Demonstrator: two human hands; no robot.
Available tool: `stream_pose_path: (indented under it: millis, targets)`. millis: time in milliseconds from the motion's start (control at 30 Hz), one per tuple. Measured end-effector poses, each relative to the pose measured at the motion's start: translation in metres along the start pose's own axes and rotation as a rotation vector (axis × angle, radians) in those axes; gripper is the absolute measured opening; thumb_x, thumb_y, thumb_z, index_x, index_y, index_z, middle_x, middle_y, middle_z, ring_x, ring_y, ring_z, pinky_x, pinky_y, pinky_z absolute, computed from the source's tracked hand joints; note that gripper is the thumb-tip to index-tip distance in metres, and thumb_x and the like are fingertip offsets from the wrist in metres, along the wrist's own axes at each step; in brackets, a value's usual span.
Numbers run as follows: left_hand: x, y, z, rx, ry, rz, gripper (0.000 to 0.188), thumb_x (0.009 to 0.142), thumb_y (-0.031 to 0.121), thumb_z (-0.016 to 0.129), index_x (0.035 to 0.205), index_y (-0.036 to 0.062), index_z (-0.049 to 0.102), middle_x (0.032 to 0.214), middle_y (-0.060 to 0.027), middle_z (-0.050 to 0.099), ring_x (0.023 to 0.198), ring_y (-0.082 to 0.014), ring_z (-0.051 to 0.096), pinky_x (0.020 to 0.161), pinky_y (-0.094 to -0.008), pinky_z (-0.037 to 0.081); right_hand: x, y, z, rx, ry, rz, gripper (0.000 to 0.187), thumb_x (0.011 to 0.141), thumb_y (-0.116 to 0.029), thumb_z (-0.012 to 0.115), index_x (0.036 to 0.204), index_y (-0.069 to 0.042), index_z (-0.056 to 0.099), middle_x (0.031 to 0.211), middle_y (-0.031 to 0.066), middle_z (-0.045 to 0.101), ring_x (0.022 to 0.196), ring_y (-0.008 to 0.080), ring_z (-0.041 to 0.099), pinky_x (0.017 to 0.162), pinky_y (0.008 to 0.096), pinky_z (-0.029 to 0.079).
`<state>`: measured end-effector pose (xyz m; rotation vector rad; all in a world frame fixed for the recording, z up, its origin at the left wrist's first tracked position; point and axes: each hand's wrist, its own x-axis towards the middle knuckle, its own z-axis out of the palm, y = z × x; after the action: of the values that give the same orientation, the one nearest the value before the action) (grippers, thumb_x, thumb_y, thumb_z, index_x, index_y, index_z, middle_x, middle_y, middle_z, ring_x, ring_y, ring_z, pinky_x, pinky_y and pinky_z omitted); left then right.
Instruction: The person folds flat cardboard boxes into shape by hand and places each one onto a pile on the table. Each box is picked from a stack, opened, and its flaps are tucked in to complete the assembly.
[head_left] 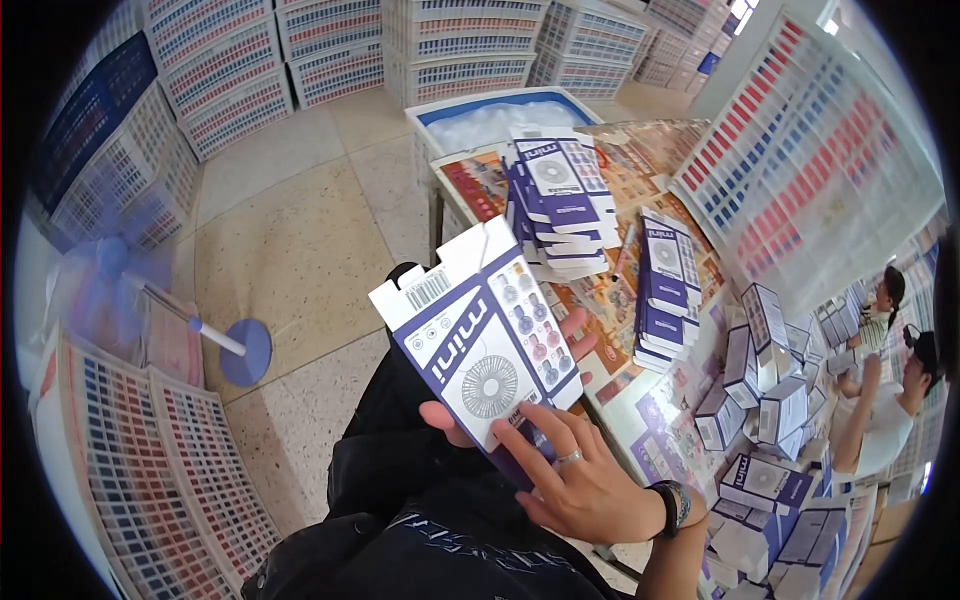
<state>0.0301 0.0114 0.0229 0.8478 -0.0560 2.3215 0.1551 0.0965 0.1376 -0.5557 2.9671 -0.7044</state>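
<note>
A flattened white and purple fan carton (460,340) lies across my left hand, its printed face up and its end flaps sticking out at the top. My left hand (445,420) is closed round it from beneath; the thumb shows at the left edge, fingertips at the right edge, and the palm is hidden. My right hand (575,475), with a ring and a dark bracelet, grips the carton's lower end, fingers over the printed face and thumb lower down. On the table (625,410) beside me lie a stack of flat cartons (555,190) and a smaller stack (665,285).
Folded-up boxes (770,390) are heaped on the table's right side. A white crate (425,150) with a blue rim stands behind it. A blue fan (243,350) stands at left, near stacked crates (180,450). Another person (885,420) sits at far right.
</note>
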Motion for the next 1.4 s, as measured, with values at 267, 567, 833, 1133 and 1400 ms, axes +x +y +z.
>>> stream_pose_path:
  millis: [267,567,833,1133,1400]
  targets:
    - [-0.004,0.019,-0.024,0.228,-0.319,-0.293,0.133,0.056,0.036,0.090,0.154,0.0088,0.004,0.152,-0.0207,0.028,0.142,-0.0312,0.029,0.116,-0.0460,0.024,0.017,0.017,-0.011,-0.078,0.429,0.151,0.085,0.073,-0.027,0.083,0.143,-0.005,0.040,0.143,0.0230,0.033,0.121,0.0411,0.048,0.101,0.0460,0.042]
    - [0.000,0.036,0.012,0.593,-0.076,-0.545,0.123,0.055,0.020,0.087,0.151,0.0063,0.012,0.149,-0.0181,0.034,0.140,-0.0296,0.034,0.114,-0.0449,0.027,0.031,0.046,-0.004,0.830,0.621,-0.100,0.040,0.088,-0.033,0.072,0.102,-0.002,0.051,0.147,0.0211,0.033,0.138,0.0314,0.035,0.104,0.0465,0.039]
    - [-0.033,0.027,-0.046,1.337,-0.116,-0.021,0.103,0.065,0.021,0.092,0.143,0.0042,0.028,0.117,-0.0182,0.064,0.102,-0.0313,0.068,0.087,-0.0377,0.054,0.023,0.047,0.001,0.770,0.802,-0.004,0.034,0.089,0.004,0.052,0.118,-0.004,0.036,0.126,0.0178,0.044,0.105,0.0197,0.051,0.095,0.0349,0.041]
    - [0.000,0.056,-0.012,1.667,-0.438,0.300,0.050,0.072,0.019,0.083,0.117,0.0204,0.061,0.109,-0.0222,0.063,0.088,-0.0304,0.071,0.068,-0.0322,0.059,0.029,0.053,0.006,0.798,0.686,-0.070,0.044,0.088,0.005,0.052,0.124,-0.005,0.030,0.121,0.0223,0.050,0.111,0.0281,0.055,0.097,0.0431,0.044]
    - [-0.007,0.059,-0.017,1.576,-0.374,0.146,0.048,0.076,0.015,0.079,0.114,0.0182,0.049,0.107,-0.0239,0.064,0.081,-0.0313,0.072,0.061,-0.0327,0.059,0.027,0.056,-0.007,0.954,0.496,-0.122,0.033,0.097,-0.016,0.057,0.124,-0.002,0.045,0.123,0.0223,0.057,0.108,0.0298,0.062,0.092,0.0416,0.050]
